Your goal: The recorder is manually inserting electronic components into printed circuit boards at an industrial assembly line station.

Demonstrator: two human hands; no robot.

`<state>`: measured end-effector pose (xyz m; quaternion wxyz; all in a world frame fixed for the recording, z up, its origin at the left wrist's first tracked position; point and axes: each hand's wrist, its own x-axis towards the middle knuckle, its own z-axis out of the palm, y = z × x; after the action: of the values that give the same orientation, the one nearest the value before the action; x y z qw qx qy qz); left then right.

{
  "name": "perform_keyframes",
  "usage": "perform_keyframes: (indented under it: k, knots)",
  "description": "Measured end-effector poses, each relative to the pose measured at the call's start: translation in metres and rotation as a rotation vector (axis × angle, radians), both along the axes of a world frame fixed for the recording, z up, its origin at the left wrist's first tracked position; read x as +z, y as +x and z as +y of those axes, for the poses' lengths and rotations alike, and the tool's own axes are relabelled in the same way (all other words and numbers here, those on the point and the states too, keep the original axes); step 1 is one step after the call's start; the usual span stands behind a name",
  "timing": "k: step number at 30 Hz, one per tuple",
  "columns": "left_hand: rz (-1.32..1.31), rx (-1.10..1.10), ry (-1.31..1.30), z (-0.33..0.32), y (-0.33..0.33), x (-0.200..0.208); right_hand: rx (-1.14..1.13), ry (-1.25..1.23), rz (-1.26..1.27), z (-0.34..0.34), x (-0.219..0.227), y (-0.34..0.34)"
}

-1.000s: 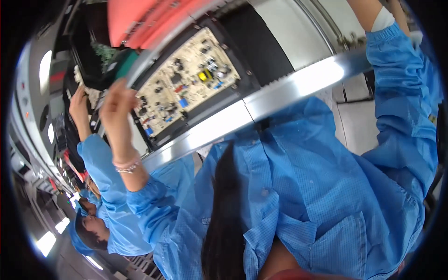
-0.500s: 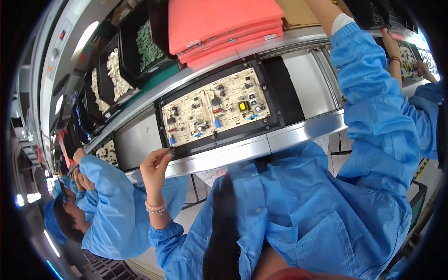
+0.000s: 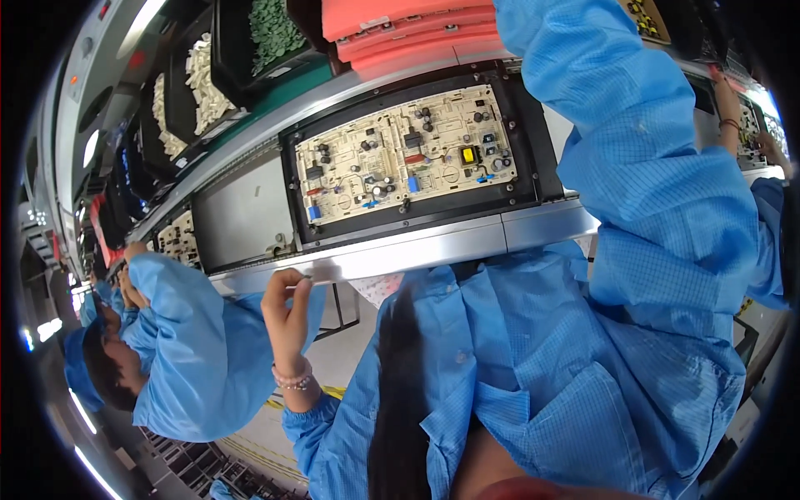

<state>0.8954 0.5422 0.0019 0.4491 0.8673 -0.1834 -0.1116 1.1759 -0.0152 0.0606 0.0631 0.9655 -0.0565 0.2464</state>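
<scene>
My left hand (image 3: 286,317) hovers at the near metal rail, wrist ringed by a beaded bracelet. Thumb and forefinger are pinched together; a tiny greyish bit shows at their tips, too small to name. Beyond the rail lies a cream circuit board (image 3: 387,171), set with black, blue, red and yellow components, in a black carrier tray (image 3: 442,211) on the conveyor. My right arm, in a blue sleeve (image 3: 617,108), stretches up past the top edge, so my right hand is out of the picture.
Black bins of green parts (image 3: 277,33) and white parts (image 3: 204,92) line the far left. Pink foam sheets (image 3: 408,29) are stacked behind the conveyor. A co-worker in blue (image 3: 179,350) sits at left; another person's hand (image 3: 727,104) works at far right. The metal rail (image 3: 433,253) runs along the front.
The view has shifted, and the board sits slightly farther right in it. My right forearm has swung toward the stacked foam, taking the hand out of view. My left hand stays pinched by the rail.
</scene>
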Motion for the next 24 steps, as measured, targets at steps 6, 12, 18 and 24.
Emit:
perform_keyframes:
  k: [6,12,18,24]
  knots:
    - [0.034,0.051,-0.037,-0.001,0.005,0.000,0.053,0.087,0.122,0.046,0.041,-0.003]
    - [-0.040,-0.040,-0.038,-0.045,0.029,0.003,0.023,0.180,0.190,0.011,0.031,0.003]
    - [-0.147,-0.071,-0.017,-0.068,0.038,-0.001,0.026,0.122,-0.087,0.028,0.017,0.001]
    - [-0.199,-0.077,-0.027,-0.075,0.050,0.003,0.196,0.374,-0.213,0.054,0.051,-0.075]
